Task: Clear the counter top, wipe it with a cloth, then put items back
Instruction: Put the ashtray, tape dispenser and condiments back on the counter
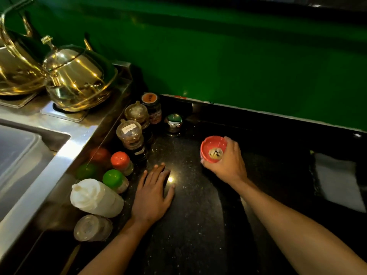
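My right hand (228,163) grips a small red bowl (212,145) with a pale speckled item inside, held just above the black speckled counter (190,215). Flat on the counter lies my left hand (153,195), fingers straight, beside a row of containers along the steel edge: an orange-capped shaker (121,162), a green-capped shaker (115,180), a white squeeze bottle (97,198), a clear jar lying lower (92,228), two clear-lidded spice jars (130,133) (137,114), a dark jar with an orange lid (152,107) and a chrome lidded pot (174,122).
Two brass kettles (79,78) stand on the steel stove top at upper left. A steel sink (23,155) lies at the left. A white folded cloth (337,179) rests at the right edge. A green wall (238,56) backs the counter.
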The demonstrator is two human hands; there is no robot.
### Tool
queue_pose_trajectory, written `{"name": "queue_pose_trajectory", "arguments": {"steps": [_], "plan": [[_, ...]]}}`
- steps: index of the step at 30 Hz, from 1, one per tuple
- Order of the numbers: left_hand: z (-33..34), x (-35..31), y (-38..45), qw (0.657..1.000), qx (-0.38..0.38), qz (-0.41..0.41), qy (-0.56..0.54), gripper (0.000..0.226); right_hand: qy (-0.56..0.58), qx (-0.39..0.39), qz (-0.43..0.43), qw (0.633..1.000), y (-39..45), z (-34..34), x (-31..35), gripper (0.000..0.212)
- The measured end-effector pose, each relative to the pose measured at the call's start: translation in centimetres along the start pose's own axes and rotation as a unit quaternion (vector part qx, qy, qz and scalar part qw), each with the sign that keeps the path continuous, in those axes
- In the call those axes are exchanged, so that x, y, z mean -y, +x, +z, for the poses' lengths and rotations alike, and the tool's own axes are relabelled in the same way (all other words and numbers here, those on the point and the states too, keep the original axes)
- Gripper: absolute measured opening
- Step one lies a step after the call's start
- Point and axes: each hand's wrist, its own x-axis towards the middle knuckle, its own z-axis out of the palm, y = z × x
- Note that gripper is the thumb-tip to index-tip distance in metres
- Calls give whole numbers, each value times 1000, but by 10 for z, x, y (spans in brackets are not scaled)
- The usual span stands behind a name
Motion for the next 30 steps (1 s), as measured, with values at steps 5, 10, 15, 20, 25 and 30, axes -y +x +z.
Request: {"name": "queue_pose_trajectory", "arguments": {"steps": [5, 10, 15, 20, 25, 30], "plan": [[-11, -20, 12, 998, 37, -11, -46, 55, 12, -3, -1, 1000, -44, -57, -37, 119], [-40, -93, 64, 994, -20, 78, -71, 46, -11, -52, -37, 998, -57, -144, -51, 119], [-98, -217, 131, 941, -127, 309, -61, 39, -5, -144, -89, 986, -56, -262, -54, 115], [-160, -353, 190, 861, -261, 435, -29, 34, 7, -265, -117, 957, -32, -387, -62, 111], [-182, -457, 259, 933, -123, 334, 54, 53, -8, -312, -98, 945, 15, -488, -83, 110], [-165, -498, 301, 966, 31, 241, 84, 69, -49, -304, -20, 951, 81, -551, -122, 108]]}}
